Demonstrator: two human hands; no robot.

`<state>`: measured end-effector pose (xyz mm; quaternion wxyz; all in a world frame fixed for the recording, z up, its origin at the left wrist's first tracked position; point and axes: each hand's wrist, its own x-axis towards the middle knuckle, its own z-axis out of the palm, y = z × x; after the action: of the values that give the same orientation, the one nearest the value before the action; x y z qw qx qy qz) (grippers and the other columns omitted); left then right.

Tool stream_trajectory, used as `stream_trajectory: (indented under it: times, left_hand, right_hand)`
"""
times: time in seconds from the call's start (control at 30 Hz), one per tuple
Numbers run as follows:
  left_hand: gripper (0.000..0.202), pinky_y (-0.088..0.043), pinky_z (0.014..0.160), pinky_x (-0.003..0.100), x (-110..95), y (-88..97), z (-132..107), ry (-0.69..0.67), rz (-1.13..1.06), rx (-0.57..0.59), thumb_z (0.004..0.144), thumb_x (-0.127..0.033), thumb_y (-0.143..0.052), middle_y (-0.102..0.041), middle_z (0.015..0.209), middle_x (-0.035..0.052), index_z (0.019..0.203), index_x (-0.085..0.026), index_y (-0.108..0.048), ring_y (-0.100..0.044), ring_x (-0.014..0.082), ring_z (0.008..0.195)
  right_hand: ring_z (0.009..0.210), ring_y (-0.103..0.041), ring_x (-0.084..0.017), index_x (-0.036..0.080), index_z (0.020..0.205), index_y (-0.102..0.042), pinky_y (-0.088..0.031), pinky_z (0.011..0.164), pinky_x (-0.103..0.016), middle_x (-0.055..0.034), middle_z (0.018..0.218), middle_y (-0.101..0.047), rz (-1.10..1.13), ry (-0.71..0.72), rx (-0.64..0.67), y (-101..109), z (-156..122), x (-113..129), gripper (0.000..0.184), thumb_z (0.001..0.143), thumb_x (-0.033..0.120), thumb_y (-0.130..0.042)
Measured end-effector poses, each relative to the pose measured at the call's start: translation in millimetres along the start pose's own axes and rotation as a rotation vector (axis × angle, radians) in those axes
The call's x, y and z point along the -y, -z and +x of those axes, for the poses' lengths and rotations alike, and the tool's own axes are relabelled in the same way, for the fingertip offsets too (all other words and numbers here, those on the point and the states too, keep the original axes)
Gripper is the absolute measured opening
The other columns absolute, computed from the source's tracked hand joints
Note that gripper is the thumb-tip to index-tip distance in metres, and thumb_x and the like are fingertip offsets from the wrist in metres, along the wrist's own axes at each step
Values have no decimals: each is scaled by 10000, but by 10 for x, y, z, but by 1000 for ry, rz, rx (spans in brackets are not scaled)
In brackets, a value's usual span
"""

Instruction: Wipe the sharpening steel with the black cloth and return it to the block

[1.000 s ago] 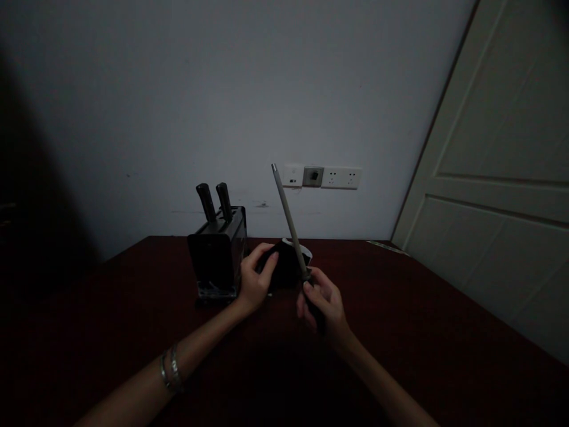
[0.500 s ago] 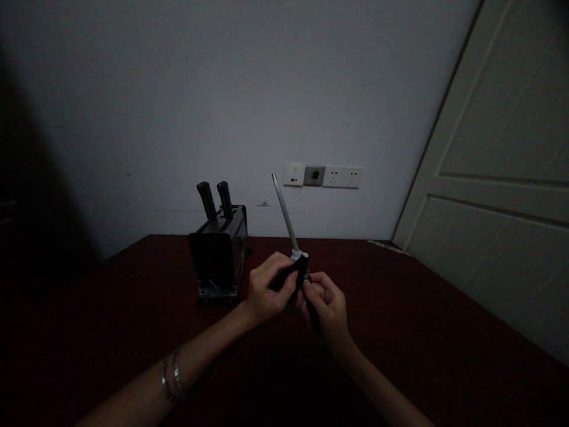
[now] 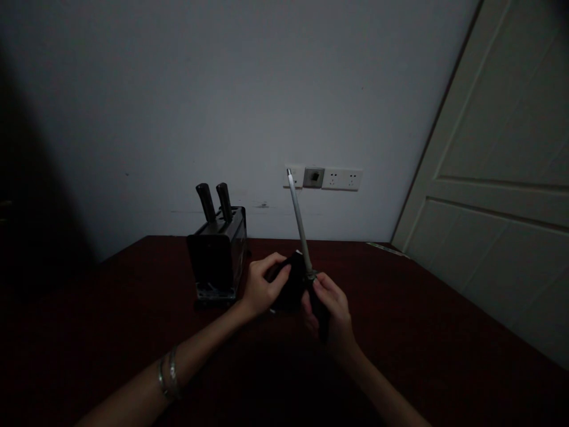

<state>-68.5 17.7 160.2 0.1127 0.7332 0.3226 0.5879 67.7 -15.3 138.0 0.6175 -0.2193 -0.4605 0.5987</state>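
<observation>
My right hand (image 3: 331,308) is closed around the black handle of a sharpening steel (image 3: 300,222). The long grey rod points up and leans slightly left. Just left of it, my left hand (image 3: 264,284) pinches a dark piece that looks like black cloth (image 3: 291,287), with a small white bit at its top edge. The cloth hangs beside the steel's handle; whether the two touch I cannot tell in the dim light. Farther left stands a black knife block (image 3: 213,261) with two black-handled knives (image 3: 205,201) upright in its top.
All this is over a dark red-brown table (image 3: 400,308). Behind it rises a pale wall with sockets (image 3: 341,179) and a switch plate. A white panelled door (image 3: 502,178) stands to the right. A thin flat strip (image 3: 386,249) lies by the table's back right edge.
The steel has come out of the cloth and shifted right, its lower rod now bare. My left hand keeps the cloth, which hangs lower and more spread.
</observation>
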Motion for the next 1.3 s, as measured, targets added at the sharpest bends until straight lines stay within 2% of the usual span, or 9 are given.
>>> stream_trajectory:
  times: [0.1, 0.2, 0.3, 0.43, 0.57, 0.7, 0.83, 1.03, 1.3]
  left_hand:
    - [165, -417, 589, 212, 108, -23, 34, 152, -23, -59, 793, -273, -512, -589, 677, 3, 737, -140, -591, -541, 123, 638]
    - [182, -428, 633, 218, 177, -25, 65, 222, -46, -136, 800, -289, -507, -602, 715, 8, 774, -136, -601, -553, 136, 696]
    - [182, -427, 654, 217, 191, -1, 95, 225, -43, -166, 801, -292, -515, -607, 741, 13, 802, -134, -606, -558, 139, 720]
    - [180, -428, 672, 210, 185, 21, 127, 203, -21, -211, 802, -293, -523, -618, 768, 12, 824, -137, -610, -565, 136, 739]
    - [201, -431, 698, 214, 200, -3, 125, 194, 0, -201, 817, -305, -512, -628, 810, 15, 875, -141, -612, -571, 137, 767]
    - [202, -436, 711, 217, 175, -58, 76, 172, -7, -131, 834, -295, -496, -636, 837, 17, 912, -145, -606, -580, 135, 789]
    - [177, -440, 694, 217, 114, -112, 6, 112, 12, -43, 838, -271, -494, -637, 818, 16, 906, -147, -601, -586, 127, 756]
    - [165, -443, 672, 212, 85, -167, -44, 74, 49, 27, 839, -261, -488, -638, 810, 19, 898, -148, -592, -590, 121, 721]
    - [188, -425, 611, 190, 128, -170, -55, 135, 46, -6, 843, -293, -471, -623, 741, -1, 875, -149, -589, -573, 109, 656]
  right_hand:
    - [237, -290, -25, 198, 751, -407, -265, 227, -125, 92, 407, -480, -42, 13, -5, -12, 16, 42, 289, 734, 400, -613]
    - [230, -279, -16, 193, 769, -416, -242, 221, -120, 93, 429, -501, -108, 10, -39, -6, 39, 56, 309, 707, 378, -655]
    - [251, -328, -15, 182, 755, -425, -255, 236, -125, 57, 515, -564, -139, 41, -55, 18, 86, 51, 299, 723, 390, -639]
    - [387, -472, -43, 155, 807, -501, -383, 325, -148, 4, 666, -615, -147, 21, -56, 86, 198, -1, 328, 707, 436, -638]
    - [407, -436, -41, 150, 861, -553, -450, 375, -191, 50, 620, -525, -127, -58, -50, 147, 284, -121, 426, 671, 524, -627]
    - [344, -332, -29, 167, 871, -540, -322, 294, -144, 100, 491, -391, -69, -147, -16, 152, 264, -203, 438, 685, 560, -590]
    - [310, -271, -22, 164, 824, -524, -205, 255, -124, 102, 453, -377, -56, -205, -21, 155, 216, -218, 412, 710, 558, -562]
    - [280, -242, -22, 196, 799, -437, -177, 244, -113, 112, 419, -397, -96, -160, -27, 205, 212, -266, 366, 737, 542, -537]
    - [265, -240, -16, 216, 762, -364, -160, 239, -101, 120, 397, -413, -58, -203, -10, 197, 197, -272, 404, 667, 503, -633]
